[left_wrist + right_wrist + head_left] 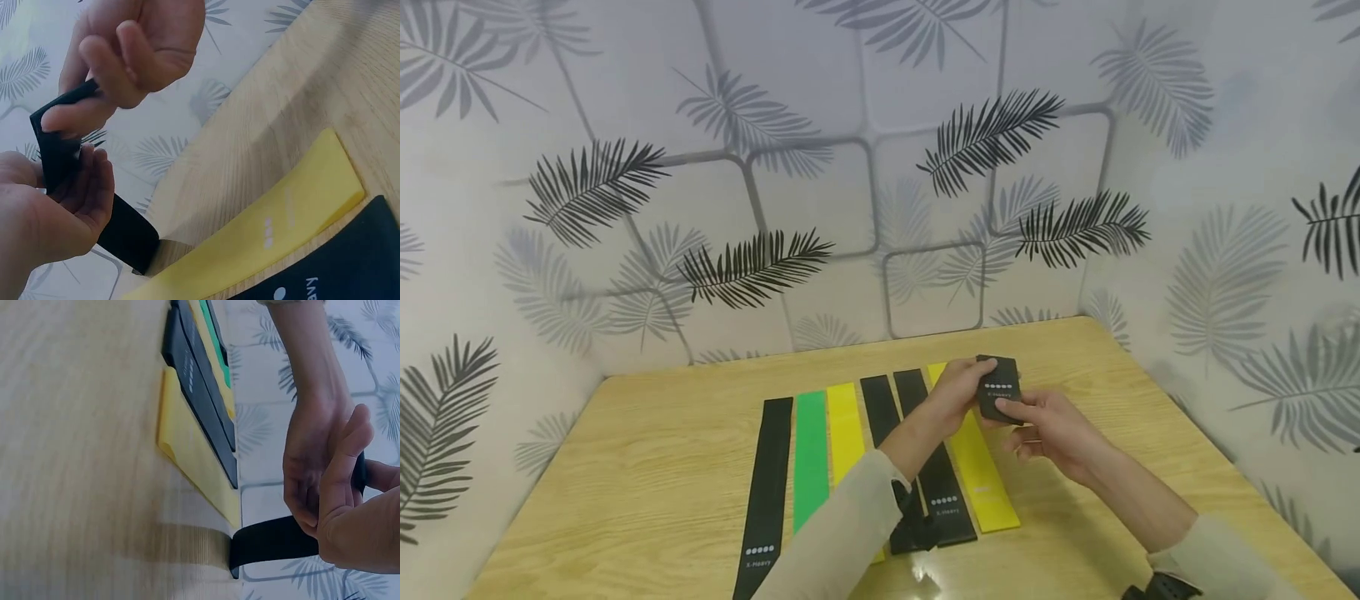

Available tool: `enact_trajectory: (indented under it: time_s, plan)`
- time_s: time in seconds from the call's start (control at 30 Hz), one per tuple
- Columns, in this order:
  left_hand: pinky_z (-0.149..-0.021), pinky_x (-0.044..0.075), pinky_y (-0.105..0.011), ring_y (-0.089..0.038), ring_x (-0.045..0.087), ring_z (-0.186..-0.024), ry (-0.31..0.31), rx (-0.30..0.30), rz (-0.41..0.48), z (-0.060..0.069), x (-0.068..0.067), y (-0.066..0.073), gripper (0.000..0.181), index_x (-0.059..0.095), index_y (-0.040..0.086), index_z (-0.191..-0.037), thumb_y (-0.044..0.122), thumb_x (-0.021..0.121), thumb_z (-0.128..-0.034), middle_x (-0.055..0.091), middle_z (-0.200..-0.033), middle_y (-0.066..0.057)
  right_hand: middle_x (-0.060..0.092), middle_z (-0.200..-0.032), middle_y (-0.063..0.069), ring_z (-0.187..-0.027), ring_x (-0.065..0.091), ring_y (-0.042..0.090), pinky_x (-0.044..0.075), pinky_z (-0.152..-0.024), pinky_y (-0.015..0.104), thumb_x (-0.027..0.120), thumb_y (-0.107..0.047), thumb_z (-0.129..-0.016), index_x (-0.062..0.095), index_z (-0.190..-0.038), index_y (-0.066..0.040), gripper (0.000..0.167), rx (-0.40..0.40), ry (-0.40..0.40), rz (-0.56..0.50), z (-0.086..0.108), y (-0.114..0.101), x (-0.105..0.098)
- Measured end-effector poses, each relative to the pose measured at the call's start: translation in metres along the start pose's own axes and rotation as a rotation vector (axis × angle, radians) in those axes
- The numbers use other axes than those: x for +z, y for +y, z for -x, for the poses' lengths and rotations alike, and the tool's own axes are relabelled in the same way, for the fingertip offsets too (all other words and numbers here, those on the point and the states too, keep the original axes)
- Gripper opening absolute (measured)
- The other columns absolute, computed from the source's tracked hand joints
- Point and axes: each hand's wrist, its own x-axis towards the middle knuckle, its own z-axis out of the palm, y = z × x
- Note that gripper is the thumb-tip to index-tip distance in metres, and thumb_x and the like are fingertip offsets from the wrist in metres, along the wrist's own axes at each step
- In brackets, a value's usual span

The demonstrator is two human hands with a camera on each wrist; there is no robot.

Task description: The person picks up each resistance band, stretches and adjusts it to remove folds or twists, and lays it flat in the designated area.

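Note:
Both hands hold a black resistance band [998,387] above the table's right side, its white dots and lettering facing up. My left hand [955,390] grips its left side, with the thumb on top. At the near right edge my right hand [1051,429] pinches it between thumb and fingers. In the left wrist view the band's lower part [128,234] hangs below the left hand. The right wrist view has that black strip [272,540] curving down to the table, while fingers hide much of the upper part.
Flat bands lie side by side on the wooden table [647,467]: a black band [769,475] at left, a green one [810,450], a yellow one [846,425], two black ones, and a yellow band [988,483] nearest the hands. A leaf-patterned wall [850,200] borders the table behind.

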Motion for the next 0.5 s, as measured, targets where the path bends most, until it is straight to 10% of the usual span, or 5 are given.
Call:
enact_trajectory:
  time_s: [0.23, 0.5]
  plan:
    - [-0.1, 0.054, -0.035, -0.02, 0.069, -0.103, 0.047, -0.002, -0.007, -0.002, 0.001, 0.007, 0.037, 0.066, -0.008, -0.125, 0.023, 0.053, -0.1096, 0.071, -0.115, -0.011, 0.078, -0.101, 0.006, -0.066, 0.068, 0.013, 0.055, -0.058, 0.024, 0.061, -0.029, -0.107, 0.05, -0.139, 0.014, 0.055, -0.009, -0.021, 0.071, 0.023, 0.005, 0.006]
    - [-0.109, 0.05, -0.044, -0.033, 0.068, -0.122, -0.116, -0.034, 0.21, -0.005, 0.01, 0.015, 0.04, 0.058, -0.007, -0.139, 0.018, 0.043, -0.1125, 0.071, -0.128, -0.018, 0.076, -0.099, 0.004, -0.068, 0.068, 0.014, 0.055, -0.059, 0.026, 0.059, -0.032, -0.108, 0.045, -0.142, 0.011, 0.056, -0.016, -0.027, 0.078, 0.039, 0.014, -0.002]
